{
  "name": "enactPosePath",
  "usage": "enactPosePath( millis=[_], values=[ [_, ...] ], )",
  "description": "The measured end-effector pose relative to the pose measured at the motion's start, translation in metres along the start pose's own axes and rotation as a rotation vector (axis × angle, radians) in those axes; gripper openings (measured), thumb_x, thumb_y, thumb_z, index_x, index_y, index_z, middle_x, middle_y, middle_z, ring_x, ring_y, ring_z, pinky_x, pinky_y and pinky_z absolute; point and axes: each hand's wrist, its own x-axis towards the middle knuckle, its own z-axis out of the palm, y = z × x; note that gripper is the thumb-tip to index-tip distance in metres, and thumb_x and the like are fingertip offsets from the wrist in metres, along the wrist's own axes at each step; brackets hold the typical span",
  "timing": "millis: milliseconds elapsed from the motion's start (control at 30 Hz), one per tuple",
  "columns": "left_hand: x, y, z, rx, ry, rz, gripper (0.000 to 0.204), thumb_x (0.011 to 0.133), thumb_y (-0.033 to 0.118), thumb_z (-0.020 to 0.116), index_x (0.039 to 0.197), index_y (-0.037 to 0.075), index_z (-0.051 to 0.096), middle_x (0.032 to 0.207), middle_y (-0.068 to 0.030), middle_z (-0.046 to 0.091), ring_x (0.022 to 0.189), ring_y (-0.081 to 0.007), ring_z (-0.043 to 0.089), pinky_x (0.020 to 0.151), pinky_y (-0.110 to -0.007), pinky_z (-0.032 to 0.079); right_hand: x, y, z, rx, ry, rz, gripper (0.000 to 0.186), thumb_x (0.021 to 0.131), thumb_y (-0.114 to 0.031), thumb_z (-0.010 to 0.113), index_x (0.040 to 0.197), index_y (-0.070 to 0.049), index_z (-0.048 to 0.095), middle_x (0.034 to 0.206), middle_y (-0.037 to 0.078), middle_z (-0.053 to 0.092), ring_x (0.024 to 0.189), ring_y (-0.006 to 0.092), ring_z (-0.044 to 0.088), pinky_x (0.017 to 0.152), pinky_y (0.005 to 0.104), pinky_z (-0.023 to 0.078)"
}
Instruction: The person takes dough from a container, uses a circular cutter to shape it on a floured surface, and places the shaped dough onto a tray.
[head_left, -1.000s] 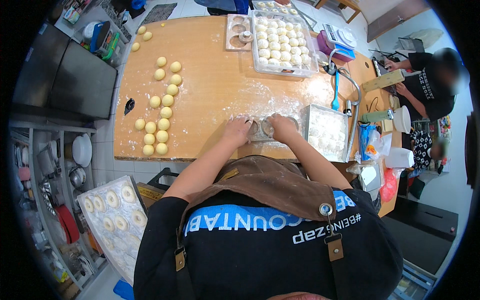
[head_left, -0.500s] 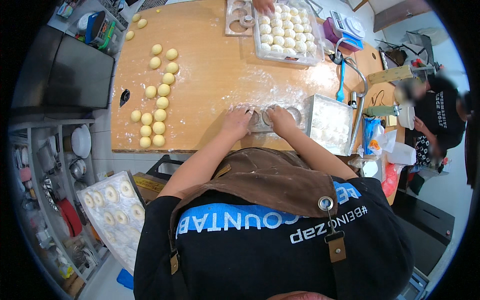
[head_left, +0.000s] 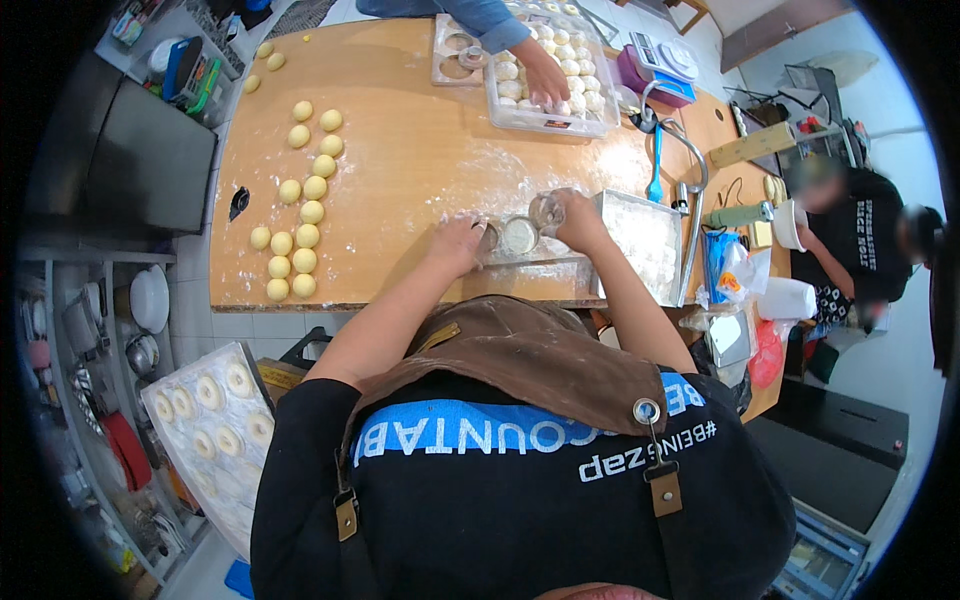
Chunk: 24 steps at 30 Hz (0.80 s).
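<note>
My left hand (head_left: pixel 462 242) grips the left end of a flat mold (head_left: pixel 548 249) with round holes, near the table's front edge. A floured piece of dough (head_left: pixel 519 236) fills the mold's middle hole. Just right of that hole, my right hand (head_left: pixel 575 222) is closed on a clear, round press (head_left: pixel 547 209), tilted and raised off the dough. Its fingers partly cover the press and the mold's right hole. Close by on the right is a metal tray (head_left: pixel 600 198) with floured dough pieces in it.
Yellow dough balls (head_left: pixel 312 212) lie in rows at left. At the far side, a co-worker's hand (head_left: pixel 545 78) reaches into a plastic box (head_left: pixel 550 122) of dough balls beside another mold (head_left: pixel 446 70). A blue brush (head_left: pixel 656 170) and metal tubing (head_left: pixel 693 240) lie at right.
My right hand has lifted the press off the middle hole and moved right, uncovering the floured dough. My left hand stays at the mold. The co-worker's arm has reached further over the box.
</note>
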Motion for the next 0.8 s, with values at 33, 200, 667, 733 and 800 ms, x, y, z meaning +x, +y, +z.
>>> enactPosePath(
  millis=[33,200,667,733,800],
  values=[
    [-0.001,0.001,0.0,0.005,-0.005,0.01,0.055,0.065,0.023,0.078,0.113,0.007,0.056,0.121,-0.0122,0.052,0.115,-0.0299,0.049,0.098,-0.044,0.038,-0.001,0.01,0.003,-0.018,0.05,0.001,0.047,0.062,-0.023,0.075,0.105,-0.007,0.062,0.109,0.016,0.06,0.103,0.0333,0.054,0.089,0.0394,0.045],
    [0.002,0.0,-0.006,-0.037,-0.099,0.017,0.048,0.066,0.022,0.076,0.108,0.006,0.058,0.117,-0.0133,0.054,0.112,-0.0297,0.05,0.094,-0.043,0.042,-0.011,-0.001,0.027,-0.156,-0.069,-0.034,0.042,0.071,-0.013,0.065,0.112,-0.011,0.058,0.106,0.015,0.056,0.102,0.0308,0.056,0.085,0.0395,0.047],
    [0.001,-0.005,0.008,0.002,-0.015,0.012,0.064,0.063,0.025,0.078,0.12,0.01,0.052,0.129,-0.0102,0.048,0.118,-0.0268,0.047,0.098,-0.044,0.038,-0.003,-0.03,0.047,-0.282,-0.174,-0.097,0.027,0.075,-0.002,0.055,0.101,-0.008,0.059,0.102,0.016,0.056,0.099,0.0316,0.057,0.079,0.041,0.05],
    [-0.002,-0.006,0.011,-0.005,-0.004,0.02,0.065,0.062,0.026,0.079,0.12,0.01,0.053,0.129,-0.0109,0.048,0.119,-0.0274,0.047,0.099,-0.044,0.038,-0.005,-0.032,0.047,-0.249,-0.156,-0.109,0.022,0.075,-0.001,0.054,0.096,-0.006,0.059,0.096,0.017,0.057,0.094,0.0331,0.059,0.079,0.0418,0.05],
    [0.0,-0.007,0.006,-0.032,0.022,0.025,0.064,0.062,0.025,0.079,0.118,0.009,0.054,0.13,-0.0126,0.048,0.119,-0.0289,0.046,0.099,-0.044,0.038,-0.003,-0.028,0.053,-0.261,-0.154,-0.115,0.021,0.075,-0.001,0.054,0.095,-0.005,0.06,0.095,0.018,0.057,0.092,0.0336,0.059,0.079,0.0421,0.05]
  ],
)
